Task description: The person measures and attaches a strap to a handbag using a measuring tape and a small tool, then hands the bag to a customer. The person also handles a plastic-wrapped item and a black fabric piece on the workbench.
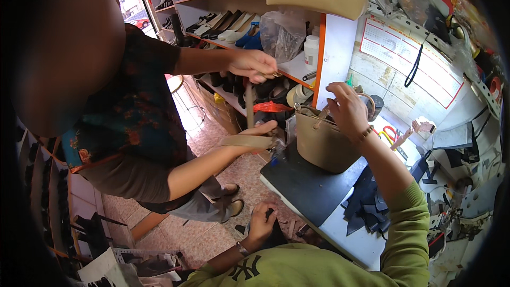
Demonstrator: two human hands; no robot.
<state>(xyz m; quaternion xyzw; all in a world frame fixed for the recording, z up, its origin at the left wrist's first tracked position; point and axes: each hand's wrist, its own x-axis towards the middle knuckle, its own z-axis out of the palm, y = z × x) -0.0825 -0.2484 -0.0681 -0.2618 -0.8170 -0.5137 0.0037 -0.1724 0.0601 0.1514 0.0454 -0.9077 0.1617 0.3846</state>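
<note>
A beige handbag point(328, 141) stands upright on a black mat point(319, 194) on the worktable. My right hand point(348, 110) is over the bag's right rim, close to its looped handle point(366, 97). Its fingers are bent but apart, with nothing visible between them. Low in the middle, away from the bag, my left hand point(260, 226) is curled beside my dark clothing. Something black shows between its thumb and fingers, too small to name. Across from me, another person's hands point(254, 66) hold a long beige strap point(249, 106), which drapes down to their other forearm.
Dark material scraps point(367, 207) lie on the white table, with scissors point(390, 135) behind them. Shelves of shoes point(234, 26) and a white bottle point(311, 53) stand at the back. A machine point(467, 207) is at the right. The other person stands close at the left.
</note>
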